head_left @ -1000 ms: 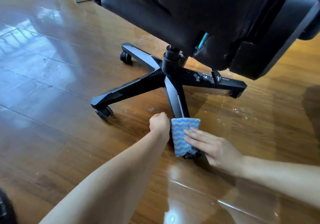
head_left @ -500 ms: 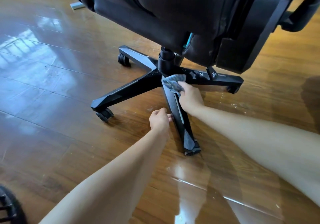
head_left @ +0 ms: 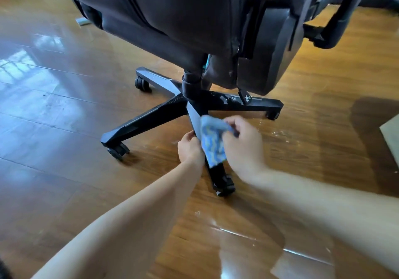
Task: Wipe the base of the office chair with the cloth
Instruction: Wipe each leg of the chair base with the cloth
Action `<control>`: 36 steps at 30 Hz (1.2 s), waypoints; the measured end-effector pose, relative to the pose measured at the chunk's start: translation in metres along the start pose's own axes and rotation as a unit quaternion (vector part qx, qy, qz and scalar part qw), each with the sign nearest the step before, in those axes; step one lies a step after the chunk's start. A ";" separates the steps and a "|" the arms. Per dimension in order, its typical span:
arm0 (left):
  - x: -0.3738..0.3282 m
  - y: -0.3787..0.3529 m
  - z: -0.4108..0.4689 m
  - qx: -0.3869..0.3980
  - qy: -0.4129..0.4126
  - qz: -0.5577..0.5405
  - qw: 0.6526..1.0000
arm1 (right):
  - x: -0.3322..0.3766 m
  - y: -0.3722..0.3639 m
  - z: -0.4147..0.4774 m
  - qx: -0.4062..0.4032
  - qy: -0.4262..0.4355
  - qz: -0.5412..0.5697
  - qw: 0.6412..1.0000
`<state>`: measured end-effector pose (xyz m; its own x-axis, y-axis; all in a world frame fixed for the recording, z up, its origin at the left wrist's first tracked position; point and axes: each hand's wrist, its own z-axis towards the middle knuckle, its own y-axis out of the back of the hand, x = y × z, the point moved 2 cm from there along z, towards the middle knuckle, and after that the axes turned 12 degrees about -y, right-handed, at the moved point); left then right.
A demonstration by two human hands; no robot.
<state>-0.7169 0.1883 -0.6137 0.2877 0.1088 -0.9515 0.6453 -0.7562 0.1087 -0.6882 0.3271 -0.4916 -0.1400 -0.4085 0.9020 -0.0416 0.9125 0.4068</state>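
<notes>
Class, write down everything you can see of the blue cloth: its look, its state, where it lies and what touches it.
The cloth looks like thin, soft fabric, blue with paler wavy stripes, crumpled and slightly blurred. It drapes over the nearest leg of the black chair base, about halfway along, its lower end hanging down the leg's side. The right hand pinches its upper edge between curled fingers and thumb; the left hand grips the leg right beside it.

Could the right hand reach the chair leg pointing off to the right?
Probably yes. The right hand holds the cloth at the near leg; the right-pointing leg lies just beyond it with nothing between. Only the seat overhangs its inner end.
</notes>
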 end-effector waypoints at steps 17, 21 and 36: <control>0.003 -0.009 -0.041 0.121 -0.084 0.365 0.919 | 0.074 0.004 0.020 -0.049 -0.084 0.364 0.926; 0.003 0.012 -0.029 0.126 -0.093 0.368 0.917 | 0.068 0.013 0.034 -0.062 -0.059 0.318 0.944; -0.044 0.153 0.087 0.253 -0.100 0.598 0.754 | 0.078 0.013 0.104 -0.068 0.002 0.232 0.970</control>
<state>-0.6925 0.0119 -0.5806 0.3043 -0.9074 -0.2897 -0.3584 -0.3909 0.8478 -0.8028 0.3092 -0.4308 -0.1092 0.0454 0.9930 0.1566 0.9873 -0.0279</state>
